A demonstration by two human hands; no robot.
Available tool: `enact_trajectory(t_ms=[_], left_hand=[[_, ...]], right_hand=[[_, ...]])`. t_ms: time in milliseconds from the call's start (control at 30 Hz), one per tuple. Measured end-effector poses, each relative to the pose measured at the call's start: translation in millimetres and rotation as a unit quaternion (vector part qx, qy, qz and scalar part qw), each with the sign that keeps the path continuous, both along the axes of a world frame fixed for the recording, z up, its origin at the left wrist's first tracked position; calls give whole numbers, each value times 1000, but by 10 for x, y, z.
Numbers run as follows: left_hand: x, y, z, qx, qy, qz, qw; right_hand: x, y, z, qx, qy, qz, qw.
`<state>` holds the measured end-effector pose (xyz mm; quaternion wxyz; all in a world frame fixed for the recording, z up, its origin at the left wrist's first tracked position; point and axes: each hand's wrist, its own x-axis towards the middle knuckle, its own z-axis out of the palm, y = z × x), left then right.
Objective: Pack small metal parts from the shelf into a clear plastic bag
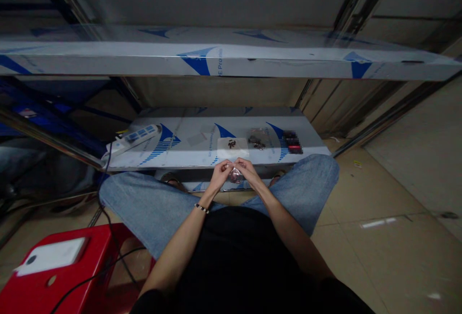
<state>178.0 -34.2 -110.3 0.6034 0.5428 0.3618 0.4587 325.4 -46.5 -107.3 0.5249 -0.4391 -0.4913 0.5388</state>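
Observation:
My left hand (221, 171) and my right hand (247, 169) meet just in front of the low metal shelf (187, 152), above my knees. Together they pinch a small clear plastic bag (236, 175) that hangs between the fingers; both hands are closed on it. On the shelf right behind my hands lies a pale sheet (233, 149) with a few small dark parts (231, 144) on it. Another clear bag of dark parts (257, 140) lies to its right. A bead bracelet is round my left wrist.
A white power strip (134, 137) with a black cable sits at the shelf's left end. A dark blurred item with red (293, 142) lies at the right. A wrapped upper shelf (231, 58) spans overhead. A red stool (61, 270) with a white device stands at my left.

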Motion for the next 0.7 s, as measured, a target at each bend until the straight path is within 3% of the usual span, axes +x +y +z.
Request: enact_trajectory(t_ms=[200,333,533,633,700], left_hand=[[0,-1,14,19,12,22,1000],[14,54,-1,-1,19,58,998],[18,108,-63,12,48,77,996],[-41,61,7,50,82,77,992],[-123,37,142,69,76,106,989]], right_hand=[[31,26,-41,-9,33,-2,999],[92,92,-80,-21,20,-57,998],[122,116,-90,-26,-35,-56,998],[237,198,-78,8,-67,-102,992],[415,354,-28,30,-78,-144,986]])
